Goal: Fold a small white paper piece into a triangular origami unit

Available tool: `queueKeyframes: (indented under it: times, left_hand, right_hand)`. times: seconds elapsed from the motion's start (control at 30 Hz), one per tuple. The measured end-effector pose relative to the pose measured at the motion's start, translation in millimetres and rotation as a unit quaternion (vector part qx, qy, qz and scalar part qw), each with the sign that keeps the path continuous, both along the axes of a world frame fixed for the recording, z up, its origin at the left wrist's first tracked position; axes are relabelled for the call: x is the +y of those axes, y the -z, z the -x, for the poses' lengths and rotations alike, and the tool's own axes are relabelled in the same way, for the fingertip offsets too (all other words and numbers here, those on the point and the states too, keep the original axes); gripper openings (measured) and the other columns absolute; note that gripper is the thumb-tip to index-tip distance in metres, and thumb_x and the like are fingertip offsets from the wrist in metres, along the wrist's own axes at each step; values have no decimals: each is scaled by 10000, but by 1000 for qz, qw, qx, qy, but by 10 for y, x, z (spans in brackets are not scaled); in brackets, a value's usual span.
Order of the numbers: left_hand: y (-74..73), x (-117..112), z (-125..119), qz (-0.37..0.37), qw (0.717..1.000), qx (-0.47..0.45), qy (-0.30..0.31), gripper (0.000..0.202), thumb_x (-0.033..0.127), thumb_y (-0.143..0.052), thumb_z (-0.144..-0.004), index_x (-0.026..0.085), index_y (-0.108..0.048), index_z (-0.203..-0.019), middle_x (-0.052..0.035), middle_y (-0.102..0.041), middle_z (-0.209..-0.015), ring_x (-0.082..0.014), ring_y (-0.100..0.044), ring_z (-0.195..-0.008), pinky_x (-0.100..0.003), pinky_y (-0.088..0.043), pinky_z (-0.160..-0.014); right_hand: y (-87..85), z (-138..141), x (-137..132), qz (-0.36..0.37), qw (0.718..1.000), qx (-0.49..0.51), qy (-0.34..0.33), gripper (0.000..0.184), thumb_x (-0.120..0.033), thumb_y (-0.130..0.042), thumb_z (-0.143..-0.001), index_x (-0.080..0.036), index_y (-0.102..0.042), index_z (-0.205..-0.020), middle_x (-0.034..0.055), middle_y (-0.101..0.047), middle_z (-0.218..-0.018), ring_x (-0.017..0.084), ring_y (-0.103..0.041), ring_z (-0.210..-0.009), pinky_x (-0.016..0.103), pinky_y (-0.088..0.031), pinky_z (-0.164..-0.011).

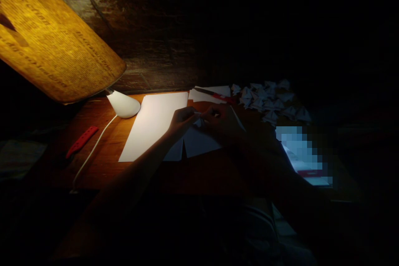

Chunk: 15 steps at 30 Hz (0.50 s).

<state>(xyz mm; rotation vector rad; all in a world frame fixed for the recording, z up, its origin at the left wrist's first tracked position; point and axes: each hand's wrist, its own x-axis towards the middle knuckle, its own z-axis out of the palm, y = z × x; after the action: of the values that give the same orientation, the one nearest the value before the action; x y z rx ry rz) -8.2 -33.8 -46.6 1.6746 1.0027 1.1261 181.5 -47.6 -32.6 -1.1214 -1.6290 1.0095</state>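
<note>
My left hand [182, 118] and my right hand [222, 122] meet over the middle of a wooden table [106, 141]. Both have their fingers pinched on a small white piece of paper [200, 121] held between them. Under the hands lie white paper sheets [156, 126], one of them partly folded [199, 143]. The scene is dark, so the fold's shape is hard to make out.
A lamp with a yellow printed shade [52, 41] and white base [124, 105] stands at the left, its white cord [93, 149] trailing forward. A red strip [81, 141] lies left. Several small folded white paper pieces [269, 102] are heaped at the right. A lit screen [302, 153] glows right.
</note>
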Motion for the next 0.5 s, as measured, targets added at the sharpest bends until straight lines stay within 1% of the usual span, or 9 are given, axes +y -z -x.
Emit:
queueKeyframes:
  times: [0.17,0.3,0.4,0.5]
  left_hand:
    - [-14,1,-16,-39,998,-2,-43,308,424,-791,-819,192,-654,-668,21,-552,-602,-103,-468,-570,-258,-332,-533]
    - [-12,5,-38,-37,998,-14,-49,308,414,-798,-799,190,-649,-649,28,-531,-589,-97,-441,-564,-257,-309,-537]
    - [-18,2,-47,-30,998,-22,-51,310,408,-803,-785,191,-642,-634,30,-523,-581,-100,-435,-568,-254,-309,-539]
    - [-28,-1,-47,-24,998,-32,-49,298,387,-793,-776,191,-630,-622,27,-530,-584,-102,-448,-575,-251,-321,-542]
  right_hand:
    - [64,25,7,-8,999,42,12,196,-364,-731,-839,-204,-682,-737,12,-709,-733,156,-611,-704,294,-456,-652]
    - [128,56,25,-34,997,57,33,188,-341,-684,-867,-207,-703,-736,15,-714,-718,162,-623,-688,302,-451,-649]
    - [149,62,36,-64,995,41,59,182,-314,-687,-861,-211,-678,-712,8,-689,-682,157,-599,-652,301,-428,-626]
    - [142,47,40,-70,994,25,75,202,-315,-709,-852,-215,-637,-692,0,-667,-667,150,-573,-639,300,-425,-626]
